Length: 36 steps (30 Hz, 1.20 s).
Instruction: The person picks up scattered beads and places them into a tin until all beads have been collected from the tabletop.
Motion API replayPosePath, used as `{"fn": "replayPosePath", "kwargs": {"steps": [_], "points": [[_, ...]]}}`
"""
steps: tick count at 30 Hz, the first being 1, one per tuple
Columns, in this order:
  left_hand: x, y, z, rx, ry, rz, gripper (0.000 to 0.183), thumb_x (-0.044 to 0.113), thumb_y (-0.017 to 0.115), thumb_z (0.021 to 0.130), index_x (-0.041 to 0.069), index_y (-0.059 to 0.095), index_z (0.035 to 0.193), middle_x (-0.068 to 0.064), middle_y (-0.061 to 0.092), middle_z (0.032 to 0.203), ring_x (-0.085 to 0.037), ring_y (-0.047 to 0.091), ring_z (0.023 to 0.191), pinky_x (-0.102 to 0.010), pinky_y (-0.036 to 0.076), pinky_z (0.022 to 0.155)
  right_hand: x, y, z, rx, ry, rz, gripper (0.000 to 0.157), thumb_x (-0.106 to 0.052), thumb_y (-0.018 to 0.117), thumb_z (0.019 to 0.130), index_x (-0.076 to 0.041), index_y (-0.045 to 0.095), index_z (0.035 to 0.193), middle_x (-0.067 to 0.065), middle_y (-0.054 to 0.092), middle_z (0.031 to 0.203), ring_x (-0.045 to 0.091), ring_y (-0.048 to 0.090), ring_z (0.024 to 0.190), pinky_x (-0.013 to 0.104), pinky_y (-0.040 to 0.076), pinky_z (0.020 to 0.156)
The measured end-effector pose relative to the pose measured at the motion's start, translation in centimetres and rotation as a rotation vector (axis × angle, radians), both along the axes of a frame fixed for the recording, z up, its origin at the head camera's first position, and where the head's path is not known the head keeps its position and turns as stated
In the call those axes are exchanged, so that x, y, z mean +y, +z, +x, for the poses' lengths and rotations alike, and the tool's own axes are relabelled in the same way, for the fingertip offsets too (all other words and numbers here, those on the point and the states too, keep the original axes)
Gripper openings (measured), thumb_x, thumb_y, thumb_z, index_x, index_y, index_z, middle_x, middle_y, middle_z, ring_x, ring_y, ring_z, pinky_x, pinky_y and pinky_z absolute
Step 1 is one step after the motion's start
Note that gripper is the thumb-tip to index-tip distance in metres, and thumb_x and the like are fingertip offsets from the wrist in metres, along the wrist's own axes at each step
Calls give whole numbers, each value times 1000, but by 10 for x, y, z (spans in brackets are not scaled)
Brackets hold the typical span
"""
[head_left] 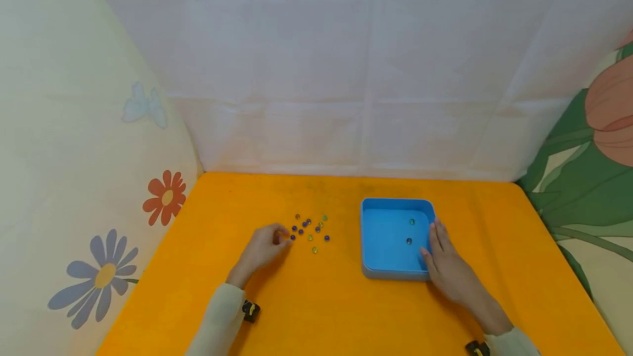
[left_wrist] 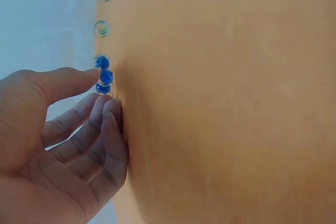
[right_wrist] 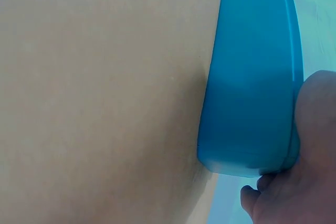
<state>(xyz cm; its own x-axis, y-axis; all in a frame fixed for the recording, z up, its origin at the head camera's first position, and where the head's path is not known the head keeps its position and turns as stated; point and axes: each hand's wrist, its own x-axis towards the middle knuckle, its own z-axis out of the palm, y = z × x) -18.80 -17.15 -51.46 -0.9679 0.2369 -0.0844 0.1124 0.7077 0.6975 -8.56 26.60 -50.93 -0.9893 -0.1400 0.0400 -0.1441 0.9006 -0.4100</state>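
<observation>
The left hand is beside a loose cluster of glass marbles, its thumb and fingertips apart. A blue marble sits right at the gap between thumb and fingers in the left wrist view, the fingers loosely bent with their backs close to the tabletop. The right hand holds the right wall of a shallow blue tray, thumb over the rim and fingers along the outside. Inside the tray lie two marbles, a greenish one and a darker one. The tray wall fills much of the right wrist view.
Several more blue, yellow and green marbles, including a yellow marble nearest the front and a green marble at the back, are spread between left hand and tray. The orange table meets a white cloth backdrop, with printed cloths at both sides.
</observation>
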Motion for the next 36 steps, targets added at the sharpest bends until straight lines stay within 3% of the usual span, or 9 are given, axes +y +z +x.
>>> {"fn": "replayPosePath", "kwargs": {"steps": [8,36], "points": [[3,-1,-4,44,-48,-89,15,16,77,96,7,73,107,0,67,79,-12,52,65,-24,43,59,1,0,-2,-21,-5,-15,74,-31,43,114,10,6,164,30,0,175,50,11,161,69,27,121],[7,-1,-12,14,-30,-138,9,18,78,96,10,77,100,-2,72,89,-12,59,71,-28,50,65,0,0,-1,-25,-11,-5,74,-31,42,115,10,5,164,29,-1,175,50,13,161,67,28,122]]}}
